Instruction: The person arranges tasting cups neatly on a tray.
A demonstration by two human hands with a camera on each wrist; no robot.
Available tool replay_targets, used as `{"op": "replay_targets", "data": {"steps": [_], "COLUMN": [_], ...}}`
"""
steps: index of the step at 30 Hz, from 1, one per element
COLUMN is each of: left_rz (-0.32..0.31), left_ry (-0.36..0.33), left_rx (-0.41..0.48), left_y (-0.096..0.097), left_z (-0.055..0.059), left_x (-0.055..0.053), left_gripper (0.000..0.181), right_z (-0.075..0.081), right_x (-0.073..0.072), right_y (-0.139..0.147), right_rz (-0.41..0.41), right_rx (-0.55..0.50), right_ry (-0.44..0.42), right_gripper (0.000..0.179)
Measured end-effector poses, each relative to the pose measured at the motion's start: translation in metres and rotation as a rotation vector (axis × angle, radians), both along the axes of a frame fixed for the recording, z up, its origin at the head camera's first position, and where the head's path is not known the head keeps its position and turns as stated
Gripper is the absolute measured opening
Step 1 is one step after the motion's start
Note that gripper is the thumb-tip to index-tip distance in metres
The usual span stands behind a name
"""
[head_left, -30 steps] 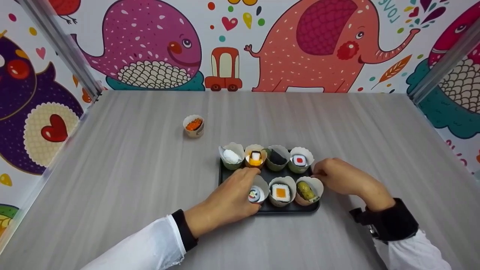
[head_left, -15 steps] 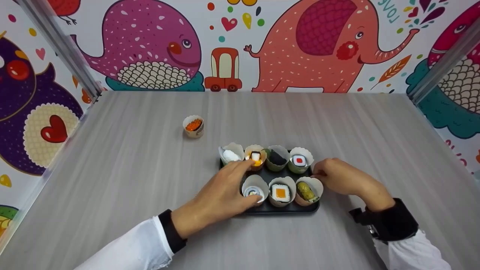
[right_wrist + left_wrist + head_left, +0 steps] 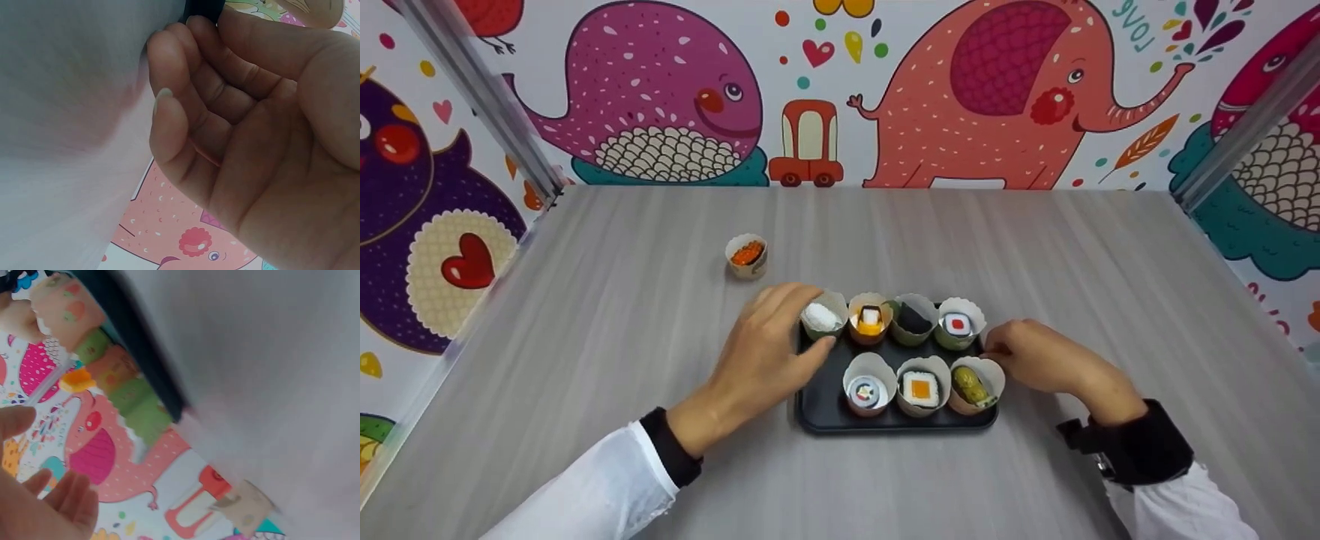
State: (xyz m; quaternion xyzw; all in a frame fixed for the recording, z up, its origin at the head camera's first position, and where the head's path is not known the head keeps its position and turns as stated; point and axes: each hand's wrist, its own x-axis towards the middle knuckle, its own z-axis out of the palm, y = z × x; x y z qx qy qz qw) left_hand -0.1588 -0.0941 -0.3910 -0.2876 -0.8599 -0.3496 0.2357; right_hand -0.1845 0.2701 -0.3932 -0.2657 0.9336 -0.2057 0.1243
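Note:
A black tray (image 3: 826, 401) carries paper cups of toy sushi in two rows. My right hand (image 3: 1054, 358) pinches the tray's right edge between thumb and curled fingers, and the dark edge (image 3: 205, 10) shows between them in the right wrist view. My left hand (image 3: 757, 352) holds nothing; its fingers are spread at the tray's left side, beside the cup with a white piece (image 3: 823, 318). The front row holds a cup with a round roll (image 3: 868, 391), one with an orange-centred square (image 3: 921, 388) and one with a green-yellow piece (image 3: 973, 385).
A single paper cup with orange roe sushi (image 3: 747, 257) stands on the grey table (image 3: 607, 300), back left of the tray. A printed cartoon wall (image 3: 997, 90) closes off the far side, with side walls left and right.
My left hand has let go of the round-roll cup in the front row and moved left and back, off the tray's middle. The right hand stays at the tray's edge.

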Motion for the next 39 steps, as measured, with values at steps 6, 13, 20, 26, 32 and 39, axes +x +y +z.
{"op": "replay_targets", "data": {"steps": [6, 13, 20, 26, 32, 39], "left_rz": [0.194, 0.325, 0.368, 0.404, 0.437, 0.451], "left_ry": [-0.069, -0.347, -0.475, -0.528, -0.57, -0.596], "left_rx": [-0.067, -0.122, -0.154, -0.175, -0.157, -0.113], "left_y": [-0.015, -0.034, -0.046, -0.053, -0.057, -0.059], "left_z": [-0.002, -0.003, -0.007, -0.013, -0.018, -0.022], "left_x": [-0.021, -0.054, -0.086, -0.104, -0.114, -0.118], "left_gripper": [0.08, 0.102, 0.106, 0.106, 0.101, 0.077], "right_z": [-0.001, -0.002, -0.001, -0.001, 0.0, 0.0], "right_x": [0.0, -0.001, 0.0, 0.0, 0.0, 0.001], "right_y": [0.0, 0.0, 0.001, 0.0, -0.001, 0.0], "right_rz": [0.013, 0.035, 0.02, 0.015, 0.018, -0.003], "right_rx": [0.005, -0.004, 0.008, 0.011, 0.009, 0.008], "right_ry": [0.019, 0.042, 0.038, 0.029, 0.034, 0.002], "right_gripper": [0.028, 0.027, 0.025, 0.026, 0.025, 0.027]}}
